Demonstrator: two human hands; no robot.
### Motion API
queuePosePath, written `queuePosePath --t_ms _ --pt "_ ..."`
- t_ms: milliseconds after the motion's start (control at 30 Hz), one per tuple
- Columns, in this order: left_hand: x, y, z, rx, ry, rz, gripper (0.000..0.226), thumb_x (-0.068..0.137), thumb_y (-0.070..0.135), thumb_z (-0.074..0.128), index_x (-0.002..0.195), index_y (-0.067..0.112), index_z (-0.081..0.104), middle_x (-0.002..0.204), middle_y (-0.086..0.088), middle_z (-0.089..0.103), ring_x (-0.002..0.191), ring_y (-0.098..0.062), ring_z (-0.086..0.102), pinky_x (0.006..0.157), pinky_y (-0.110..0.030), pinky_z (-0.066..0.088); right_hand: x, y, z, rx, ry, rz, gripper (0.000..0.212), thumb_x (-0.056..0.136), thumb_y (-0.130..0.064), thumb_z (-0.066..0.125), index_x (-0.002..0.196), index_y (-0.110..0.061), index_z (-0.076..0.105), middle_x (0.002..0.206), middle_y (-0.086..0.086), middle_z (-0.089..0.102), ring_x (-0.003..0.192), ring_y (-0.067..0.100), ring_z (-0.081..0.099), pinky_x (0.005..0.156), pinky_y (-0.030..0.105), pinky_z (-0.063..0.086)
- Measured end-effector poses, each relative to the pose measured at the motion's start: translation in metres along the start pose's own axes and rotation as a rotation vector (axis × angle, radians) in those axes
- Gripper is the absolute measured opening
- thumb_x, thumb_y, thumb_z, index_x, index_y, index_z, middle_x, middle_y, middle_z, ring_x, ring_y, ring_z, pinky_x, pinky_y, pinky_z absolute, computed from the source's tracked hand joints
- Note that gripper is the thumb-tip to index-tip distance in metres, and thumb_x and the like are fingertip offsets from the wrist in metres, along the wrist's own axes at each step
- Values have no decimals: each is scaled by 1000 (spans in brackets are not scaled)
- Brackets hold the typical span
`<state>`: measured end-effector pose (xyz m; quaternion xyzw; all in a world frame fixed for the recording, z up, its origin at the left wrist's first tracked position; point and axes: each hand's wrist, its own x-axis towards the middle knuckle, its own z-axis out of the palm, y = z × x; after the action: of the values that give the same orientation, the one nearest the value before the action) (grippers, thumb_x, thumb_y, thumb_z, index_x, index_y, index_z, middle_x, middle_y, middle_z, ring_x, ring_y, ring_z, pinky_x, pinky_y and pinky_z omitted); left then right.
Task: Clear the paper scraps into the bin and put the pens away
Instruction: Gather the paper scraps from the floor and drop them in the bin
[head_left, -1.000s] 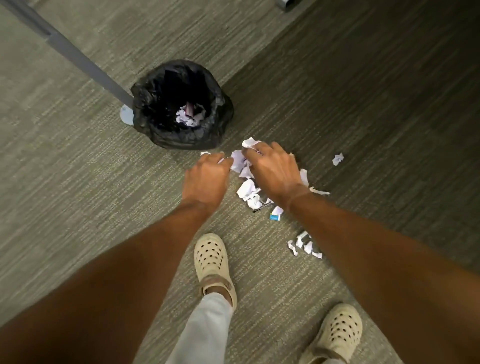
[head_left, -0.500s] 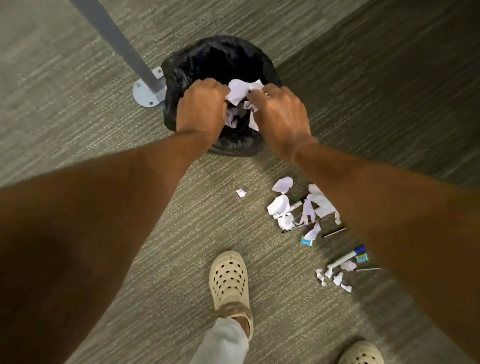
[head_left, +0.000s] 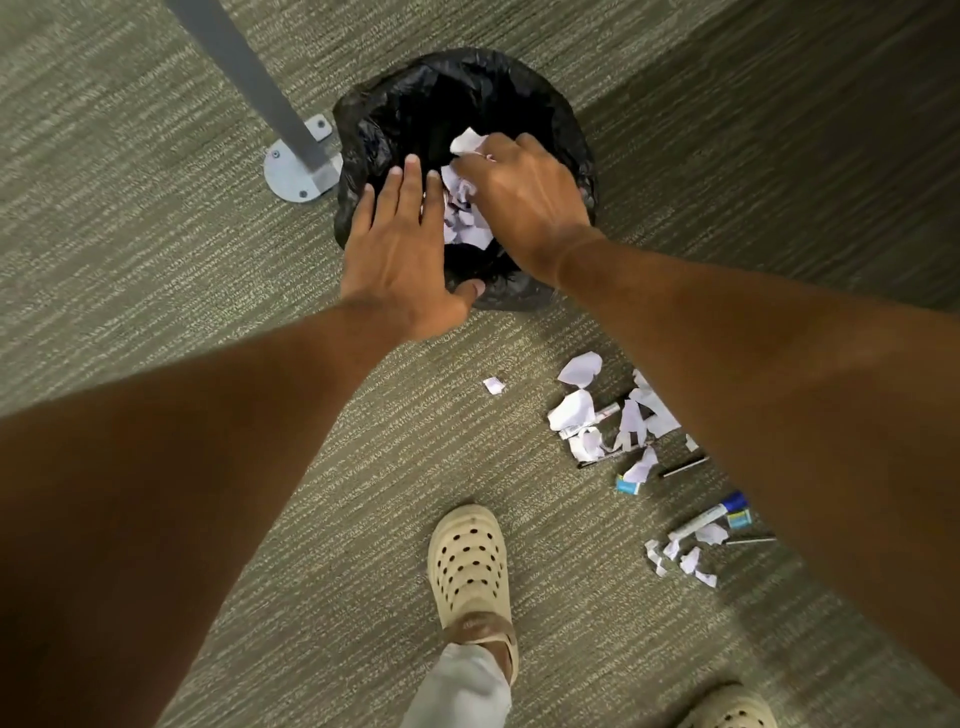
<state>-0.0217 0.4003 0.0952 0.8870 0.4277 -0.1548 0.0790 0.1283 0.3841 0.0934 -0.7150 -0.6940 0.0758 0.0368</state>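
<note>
While both hands hang over the bin (head_left: 566, 119), I note the left hand (head_left: 400, 249) spread flat with straight fingers, holding nothing, and the right hand (head_left: 524, 200) with fingers curled around white paper scraps (head_left: 467, 143) above the black liner. More loose scraps (head_left: 574, 410) lie on the carpet (head_left: 156, 208) right of the bin, mixed among the pens (head_left: 709, 519).

Lighting: soft, diffuse, moderately bright on carpet (head_left: 156, 208) left of bin (head_left: 566, 130). Broad dark shadow band over carpet right of bin, edge diagonal. Forearms near lower frame edge dark, underexposed. Bin interior near black, faint sheen on liner. No hard glare. Wide-angle stretch at frame edges; metal post (head_left: 244, 73) left of bin leans. Slight softness throughout, compression smear.
</note>
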Motion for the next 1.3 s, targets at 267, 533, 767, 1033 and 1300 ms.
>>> queuePosePath --t_ms 267,533,767,1033,1300 --pt "-25 6 -1 36 -10 20 110 80 68 51 151 2 0 160 -19 -3 148 -30 1 121 -45 8 -16 2 6 68 -225 -96 58 92 -38 49 146 -27 31 153 21 22 135 44 26 103 54 39" --pt "-71 76 12 -59 -6 206 101 84 61 48 151 2 1 159 -20 -3 148 -31 1 120 -42 4 -117 55 -6 101 -141 71 64 87 -38 49 145 -18 33 146 24 36 127 41 39 100 52 40" --pt "-113 124 91 -113 -271 86 105 80 60 59 152 15 -2 159 -21 -1 146 -39 1 116 -50 21 -252 122 39 171 -259 394 68 87 -29 60 145 -14 28 142 20 36 126 36 41 105 47 40" --pt "-101 136 194 -183 -370 -277 119 72 62 70 152 18 -5 156 -29 -6 143 -49 -2 113 -57 23 -320 168 141 87 -405 617 94 78 -54 67 149 -20 16 151 18 28 137 39 27 111 50 29" --pt "-62 152 224 -339 -270 -427 119 71 63 71 152 11 1 157 -28 -1 144 -46 -1 118 -53 15 -296 194 168 117 -234 477 107 67 -52 70 151 -18 14 153 25 18 136 46 24 107 55 32"
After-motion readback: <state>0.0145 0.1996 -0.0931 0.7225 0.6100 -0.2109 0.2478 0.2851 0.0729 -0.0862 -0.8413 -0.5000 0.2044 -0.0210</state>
